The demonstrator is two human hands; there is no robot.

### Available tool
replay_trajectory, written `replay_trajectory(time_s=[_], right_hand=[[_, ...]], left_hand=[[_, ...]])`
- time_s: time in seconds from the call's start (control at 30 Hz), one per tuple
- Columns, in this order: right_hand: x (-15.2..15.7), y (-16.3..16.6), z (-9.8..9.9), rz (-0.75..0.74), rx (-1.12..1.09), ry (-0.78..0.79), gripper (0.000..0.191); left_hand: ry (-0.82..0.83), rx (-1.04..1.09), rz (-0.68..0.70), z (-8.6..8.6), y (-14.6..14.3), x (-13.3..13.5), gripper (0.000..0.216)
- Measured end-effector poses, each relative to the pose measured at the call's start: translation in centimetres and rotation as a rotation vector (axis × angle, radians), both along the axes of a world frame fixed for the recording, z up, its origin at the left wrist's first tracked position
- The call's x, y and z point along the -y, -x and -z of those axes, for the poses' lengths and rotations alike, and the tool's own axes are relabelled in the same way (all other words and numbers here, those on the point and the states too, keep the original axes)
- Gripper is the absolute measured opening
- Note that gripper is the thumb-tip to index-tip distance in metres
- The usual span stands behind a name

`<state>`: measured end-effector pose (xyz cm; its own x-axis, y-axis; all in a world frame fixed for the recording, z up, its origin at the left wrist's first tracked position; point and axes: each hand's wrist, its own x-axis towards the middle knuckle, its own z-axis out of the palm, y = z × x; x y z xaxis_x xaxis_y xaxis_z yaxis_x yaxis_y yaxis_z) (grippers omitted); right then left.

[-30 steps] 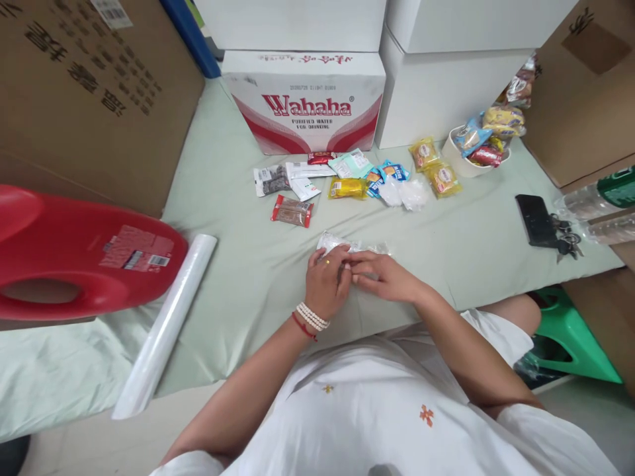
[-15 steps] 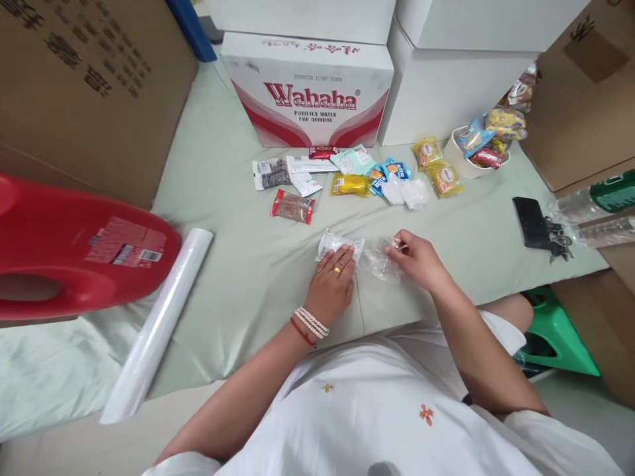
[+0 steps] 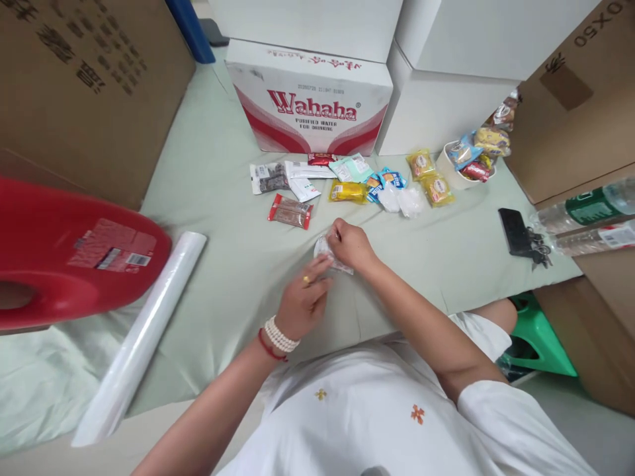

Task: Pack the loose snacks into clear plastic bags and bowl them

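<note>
On the table (image 3: 417, 277), a small printed packet (image 3: 321, 247) is partly covered by the curled right hand (image 3: 350, 243) and the loosely spread left hand (image 3: 302, 301); snack packets (image 3: 348, 192) are strewn before a Wahaha box (image 3: 312, 109).

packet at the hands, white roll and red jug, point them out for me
Packet (image 3: 321, 247): head view, on its uncovered upper left part
Roll (image 3: 141, 338): head view, about midway along its length
Jug (image 3: 96, 248): head view, on its side label
</note>
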<state>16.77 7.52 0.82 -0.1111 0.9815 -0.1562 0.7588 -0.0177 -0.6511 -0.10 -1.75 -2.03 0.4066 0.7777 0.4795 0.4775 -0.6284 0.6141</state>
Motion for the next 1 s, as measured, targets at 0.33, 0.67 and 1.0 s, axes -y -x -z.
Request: replay_trajectory(time_s=[0.33, 0.67, 1.0], right_hand=[[2.8, -1.3, -0.6, 0.033, -0.264, -0.033, 0.021], [11.7, -10.9, 0.1, 0.426, -0.854, 0.167, 0.039], [3.2, -26.5, 1.5, 1.018, -0.703, -0.34, 0.04]], left_hand=[[0.252, -0.087, -0.442, 0.8, -3.4, -2.1, 0.024], [0.105, 0.102, 0.278, -0.8, -8.2, 1.3, 0.056], [0.39, 0.027, 0.107, 1.7, -7.8, -3.6, 0.016]])
